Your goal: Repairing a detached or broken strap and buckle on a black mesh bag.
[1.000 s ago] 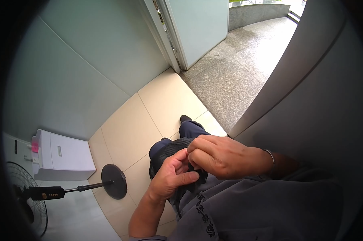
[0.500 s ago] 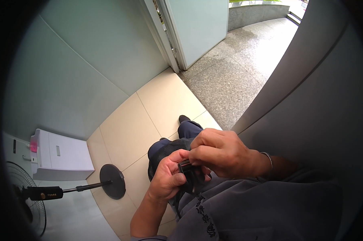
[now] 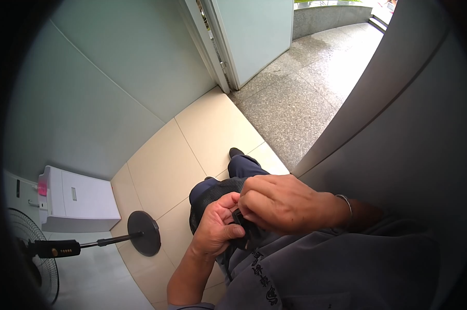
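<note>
My left hand point(image 3: 218, 230) and my right hand point(image 3: 282, 204) are pressed together at my waist, over a dark mesh pouch point(image 3: 212, 199) that hangs against my grey shirt point(image 3: 321, 274). Both hands pinch a small black part point(image 3: 242, 221) of the pouch between fingers and thumbs. A thin bracelet circles my right wrist point(image 3: 344, 204). Below the hands my dark trouser leg point(image 3: 243, 166) and a black shoe point(image 3: 236, 152) show on the floor.
A grey wall panel point(image 3: 399, 129) rises close on my right. A pale door point(image 3: 254, 36) stands open ahead onto speckled stone paving point(image 3: 305, 93). At the left are a white box-shaped unit point(image 3: 75, 199), a standing fan point(image 3: 32, 258) and its round black base point(image 3: 144, 232) on beige tiles.
My two hands have kept working together on the pouch, shifting slightly; the right hand's fingers now cover more of the black part. The view has barely moved.
</note>
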Available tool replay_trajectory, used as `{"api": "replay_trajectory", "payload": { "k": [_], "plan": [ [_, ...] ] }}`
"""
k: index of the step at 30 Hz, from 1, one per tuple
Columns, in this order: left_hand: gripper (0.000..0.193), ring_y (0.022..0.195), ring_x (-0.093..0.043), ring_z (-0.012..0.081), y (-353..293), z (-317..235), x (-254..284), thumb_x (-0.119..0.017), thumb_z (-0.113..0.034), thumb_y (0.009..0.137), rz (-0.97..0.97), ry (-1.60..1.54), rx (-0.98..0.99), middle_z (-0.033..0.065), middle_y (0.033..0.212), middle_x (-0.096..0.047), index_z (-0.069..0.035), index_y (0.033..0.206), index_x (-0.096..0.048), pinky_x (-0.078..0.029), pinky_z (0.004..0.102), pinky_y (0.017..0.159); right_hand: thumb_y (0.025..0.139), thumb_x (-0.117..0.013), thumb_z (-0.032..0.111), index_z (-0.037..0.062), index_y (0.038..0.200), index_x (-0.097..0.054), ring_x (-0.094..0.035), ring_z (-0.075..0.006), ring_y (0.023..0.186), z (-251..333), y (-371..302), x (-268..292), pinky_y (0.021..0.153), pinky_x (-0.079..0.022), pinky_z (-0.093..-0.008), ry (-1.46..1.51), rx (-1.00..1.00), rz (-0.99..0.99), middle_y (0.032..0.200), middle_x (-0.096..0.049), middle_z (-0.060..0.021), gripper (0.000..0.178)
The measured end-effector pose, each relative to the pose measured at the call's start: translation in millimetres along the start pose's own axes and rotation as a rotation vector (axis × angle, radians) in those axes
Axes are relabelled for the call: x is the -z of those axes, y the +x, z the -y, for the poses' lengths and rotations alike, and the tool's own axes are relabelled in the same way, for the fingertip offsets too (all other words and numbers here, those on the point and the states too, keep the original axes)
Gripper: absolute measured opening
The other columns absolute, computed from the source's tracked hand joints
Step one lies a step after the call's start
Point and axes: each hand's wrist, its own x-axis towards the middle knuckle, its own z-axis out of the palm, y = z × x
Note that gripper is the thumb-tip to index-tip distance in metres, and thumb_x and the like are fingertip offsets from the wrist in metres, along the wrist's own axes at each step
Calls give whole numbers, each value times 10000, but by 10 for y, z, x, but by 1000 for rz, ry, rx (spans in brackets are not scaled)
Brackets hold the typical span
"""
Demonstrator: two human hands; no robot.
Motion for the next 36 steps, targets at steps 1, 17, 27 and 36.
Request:
{"api": "replay_trajectory", "payload": {
  "k": [1,17,27,36],
  "plan": [
    [633,728,-612,186,1,-8,-15,-759,-199,603,0,0,0,122,873,-581,58,1064,-410,-525,244,584,703,-602,106,38,827,-501,-519,-220,668,4,4,29,577,-426,-312,97,-73,9,774,-466,-87,174],
    [882,800,-595,185,43,-142,-120,-779,-369,539,38,111,92,175,873,-569,60,1144,-301,-507,213,582,638,-688,233,60,1152,-459,-489,-247,921,-291,-16,110,773,-330,-360,440,128,240,946,-534,-85,589],
    [888,935,-535,169,-44,-36,-33,-533,-564,704,-10,69,113,176,1104,-474,53,1249,-202,-495,235,646,688,-646,296,56,1076,-494,-508,-221,846,-171,-108,-34,768,-340,-338,245,2,-10,866,-547,-68,481],
    [761,1069,-443,308,-187,-62,-256,-488,-182,786,185,-102,-15,286,1261,-245,10,1302,37,-497,341,583,640,-694,266,23,1045,-520,-523,-242,828,-156,-58,81,753,-376,-332,407,-3,72,885,-557,-92,503]
  ]
}}
